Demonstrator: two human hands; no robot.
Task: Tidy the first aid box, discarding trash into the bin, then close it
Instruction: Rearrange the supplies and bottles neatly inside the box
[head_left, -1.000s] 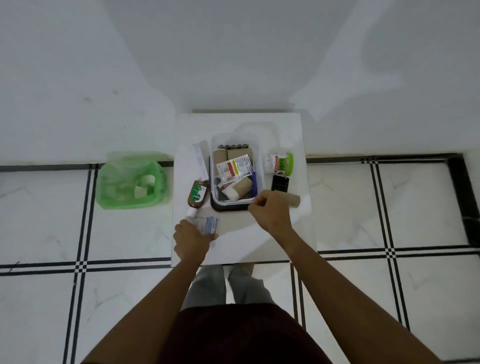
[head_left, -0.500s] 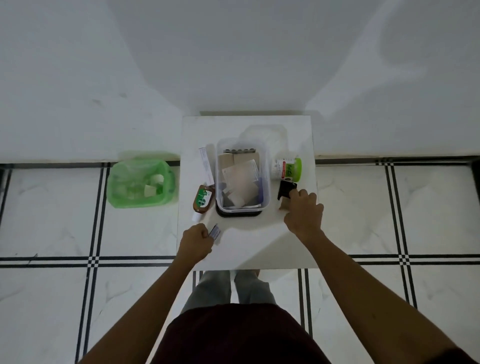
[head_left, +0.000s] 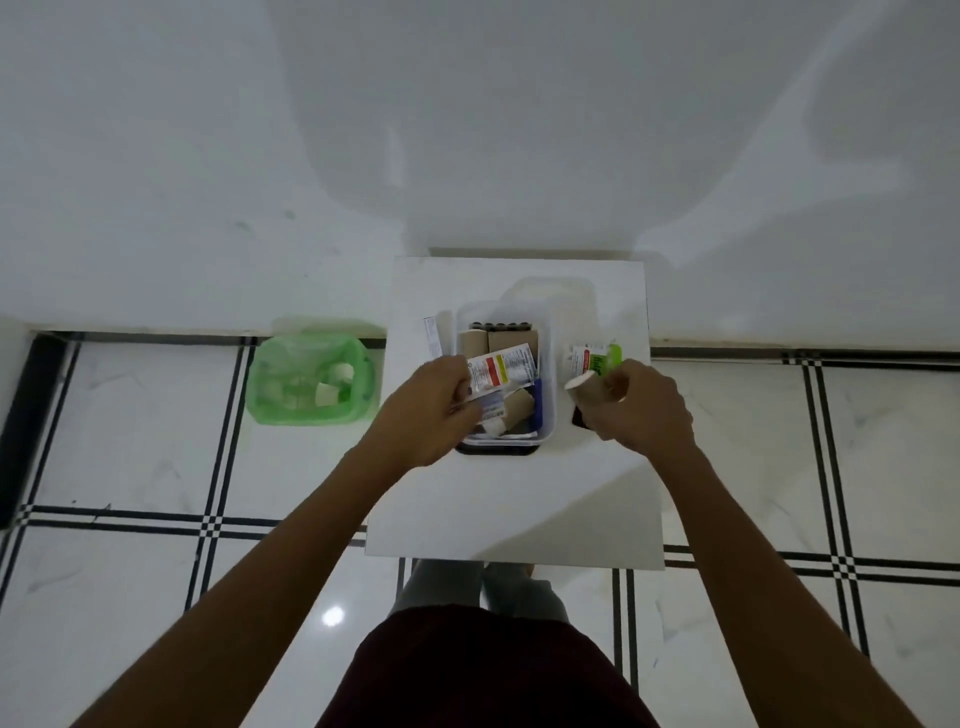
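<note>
The clear first aid box (head_left: 549, 395) stands open on the small white table (head_left: 519, 509), holding tan bandage rolls (head_left: 511, 343), a red-and-yellow labelled sachet (head_left: 501, 368) and other packets. My left hand (head_left: 428, 413) is at the box's left rim, fingers closed on a small white-and-blue packet (head_left: 492, 404) just inside it. My right hand (head_left: 641, 410) is to the right of the box, gripping a tan bandage roll (head_left: 578, 384) whose white end points toward the box. The green bin (head_left: 309, 387) sits on the floor to the left of the table.
A white bottle with a green cap (head_left: 597, 358) lies right of the box, and a black item (head_left: 576, 417) shows under my right hand. A narrow white carton (head_left: 432, 338) lies left of the box. The clear lid (head_left: 553, 291) rests behind it. The bin holds scraps.
My left hand moved from the table's front left up to the box's left rim with the small packet. My right hand lifted the tan roll off the table beside the box.
</note>
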